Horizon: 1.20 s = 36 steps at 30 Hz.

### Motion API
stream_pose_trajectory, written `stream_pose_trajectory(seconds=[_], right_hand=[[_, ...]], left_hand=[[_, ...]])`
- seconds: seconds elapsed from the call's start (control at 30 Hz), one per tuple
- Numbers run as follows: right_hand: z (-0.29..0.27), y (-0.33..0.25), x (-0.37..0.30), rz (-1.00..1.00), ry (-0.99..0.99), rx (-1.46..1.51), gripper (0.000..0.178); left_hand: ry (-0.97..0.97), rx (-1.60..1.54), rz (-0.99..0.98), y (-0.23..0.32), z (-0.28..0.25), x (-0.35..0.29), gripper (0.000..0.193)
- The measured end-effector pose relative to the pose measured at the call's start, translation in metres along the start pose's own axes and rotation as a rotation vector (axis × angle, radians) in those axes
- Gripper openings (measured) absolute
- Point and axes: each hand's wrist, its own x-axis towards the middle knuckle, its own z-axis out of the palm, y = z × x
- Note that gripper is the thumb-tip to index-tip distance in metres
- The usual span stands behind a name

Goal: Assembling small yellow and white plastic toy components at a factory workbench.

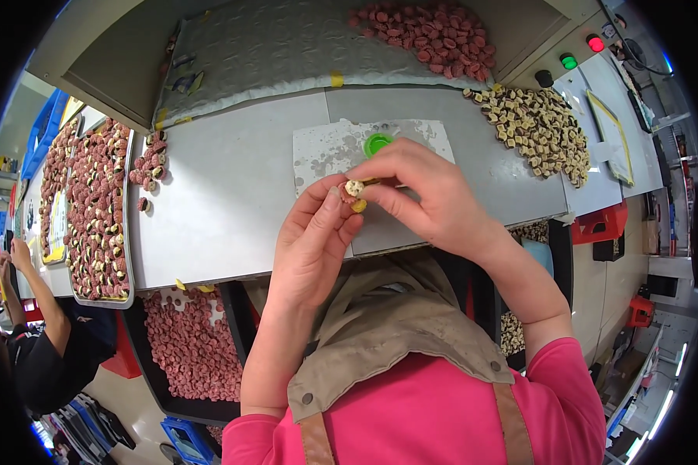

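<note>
Over the middle of the table, my left hand [309,232] is closed, its thumb and fingertips around a small pink piece [344,198]. A small round cream piece with dark specks [354,187] sits against it. My right hand [434,198] comes in from the right, its thumb and forefinger pinched at the cream piece's edge. A bit of yellow [359,205] shows at my left fingertips; whether it is a wrap or a part, I cannot tell. Just beyond my hands, a green round dish [378,144] rests on a stained white sheet [318,151].
Pink pieces [442,39] are heaped inside the machine opening. Cream-and-brown pieces [535,128] lie in a pile at right. A metal tray [129,256] of joined pieces stands at left, near another person's arms [43,287]. Below the table edge is a black bin [151,387] of pink pieces.
</note>
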Motion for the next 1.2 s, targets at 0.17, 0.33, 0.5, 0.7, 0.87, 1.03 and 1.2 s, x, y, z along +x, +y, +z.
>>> stream_pose_trajectory(seconds=[0.17, 0.33, 0.5, 0.7, 0.87, 1.03, 1.2], right_hand=[[0.008, 0.006, -0.006, -0.163, 0.053, -0.168, 0.014], [0.017, 0.002, -0.022, 0.211, 0.132, 0.235, 0.016], [0.014, -0.001, -0.033, 0.14, 0.214, 0.127, 0.022], [-0.001, 0.017, -0.052, 0.061, 0.157, 0.023, 0.028], [-0.005, 0.031, -0.06, 0.092, 0.174, 0.207, 0.029], [-0.009, 0.041, -0.064, 0.014, 0.173, 0.242, 0.03], [-0.009, 0.042, -0.068, -0.008, 0.208, 0.223, 0.031]], left_hand=[[0.055, 0.114, 0.128, -0.011, 0.004, 0.0, 0.028], [0.111, 0.309, 0.357, -0.025, 0.016, -0.003, 0.027], [0.021, 0.297, 0.152, -0.016, 0.012, 0.0, 0.035], [-0.079, 0.297, -0.019, -0.011, 0.026, 0.002, 0.046], [-0.108, 0.361, -0.14, -0.012, 0.033, 0.013, 0.049], [-0.152, 0.465, -0.187, -0.015, 0.032, 0.019, 0.047], [-0.129, 0.484, -0.201, -0.018, 0.036, 0.018, 0.048]])
